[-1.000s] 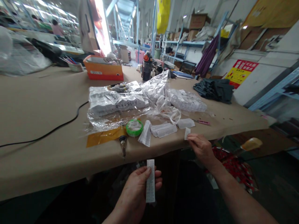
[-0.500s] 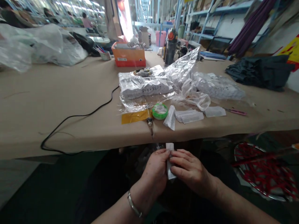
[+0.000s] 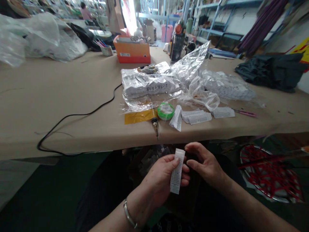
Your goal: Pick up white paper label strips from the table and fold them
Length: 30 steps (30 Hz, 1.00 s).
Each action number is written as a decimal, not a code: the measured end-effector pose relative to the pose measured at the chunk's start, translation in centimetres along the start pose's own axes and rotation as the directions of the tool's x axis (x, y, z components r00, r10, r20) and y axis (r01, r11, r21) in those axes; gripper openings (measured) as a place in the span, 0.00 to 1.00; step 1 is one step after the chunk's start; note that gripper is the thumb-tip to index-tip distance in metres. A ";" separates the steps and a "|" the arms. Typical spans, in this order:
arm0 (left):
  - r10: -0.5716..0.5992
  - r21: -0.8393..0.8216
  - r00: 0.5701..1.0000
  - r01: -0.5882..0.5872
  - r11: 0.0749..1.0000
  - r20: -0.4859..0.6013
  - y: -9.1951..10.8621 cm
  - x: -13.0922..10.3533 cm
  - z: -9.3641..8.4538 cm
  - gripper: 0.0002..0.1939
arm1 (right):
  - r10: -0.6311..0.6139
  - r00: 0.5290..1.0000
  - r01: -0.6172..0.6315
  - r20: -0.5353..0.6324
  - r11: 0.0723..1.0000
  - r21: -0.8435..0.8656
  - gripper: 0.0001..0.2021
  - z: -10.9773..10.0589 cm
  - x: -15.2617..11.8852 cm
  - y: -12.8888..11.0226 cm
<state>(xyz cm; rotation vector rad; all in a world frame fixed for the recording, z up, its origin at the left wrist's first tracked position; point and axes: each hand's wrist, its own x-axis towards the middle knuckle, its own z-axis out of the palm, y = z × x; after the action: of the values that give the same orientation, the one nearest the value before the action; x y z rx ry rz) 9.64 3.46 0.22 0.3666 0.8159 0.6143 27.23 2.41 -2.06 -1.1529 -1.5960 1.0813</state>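
My left hand (image 3: 162,176) grips a narrow white printed label (image 3: 177,172) below the table edge, thumb on its face and fingers behind it. Whether it is one label or a small stack, I cannot tell. Just right of the label's top, my right hand (image 3: 205,164) is open, thumb and fingers apart with a gap between them. On the table ahead lie a fanned row of white labels (image 3: 196,116), another bundle of labels (image 3: 176,118) and a flat label pile (image 3: 223,112). Beside them sit a green round tub (image 3: 165,111) and a soldering-iron-like tool (image 3: 155,125).
Clear plastic bags of white bundles (image 3: 149,87) cover the table's middle. A black cord (image 3: 79,114) curves across the left side. An orange box (image 3: 132,51) and a dark bottle (image 3: 178,43) stand behind. Pink scissors (image 3: 246,113) lie right; a tray of red pieces (image 3: 270,174) is lower right.
My right hand has come off the label and moved right, its fingers opening. My left hand keeps the label, now tilted and more fully visible. The view has shifted slightly.
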 end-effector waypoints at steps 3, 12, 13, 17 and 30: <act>-0.094 0.073 0.991 0.088 0.993 0.092 -0.3 -1.0 0.0 0.10 | 0.224 0.890 -0.374 0.398 0.858 0.353 0.27 -0.5 0.7 0.3; -0.206 0.246 0.962 0.160 0.956 0.176 -2.4 -2.5 -0.9 0.16 | 0.072 0.748 -0.507 0.660 0.704 0.498 0.17 0.8 0.0 1.5; -0.222 0.248 0.959 0.175 0.953 0.175 -2.7 -2.8 -1.0 0.16 | 0.077 0.734 -0.517 0.675 0.708 0.482 0.19 1.0 -0.4 1.4; -0.246 0.153 0.960 0.226 0.962 0.132 -4.1 -4.0 -1.8 0.14 | 0.182 0.796 -0.419 0.577 0.855 0.307 0.26 1.4 -2.1 0.2; -0.203 0.012 0.976 0.202 0.979 0.081 -5.5 -5.3 -2.4 0.14 | -0.070 0.941 0.240 0.331 0.828 -0.507 0.19 3.5 -5.8 -3.1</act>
<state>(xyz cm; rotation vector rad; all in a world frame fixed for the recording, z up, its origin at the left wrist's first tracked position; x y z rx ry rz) 7.05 -4.00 -1.20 0.3057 0.7649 0.4048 24.33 -4.35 -0.81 -1.2207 -2.2987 0.7300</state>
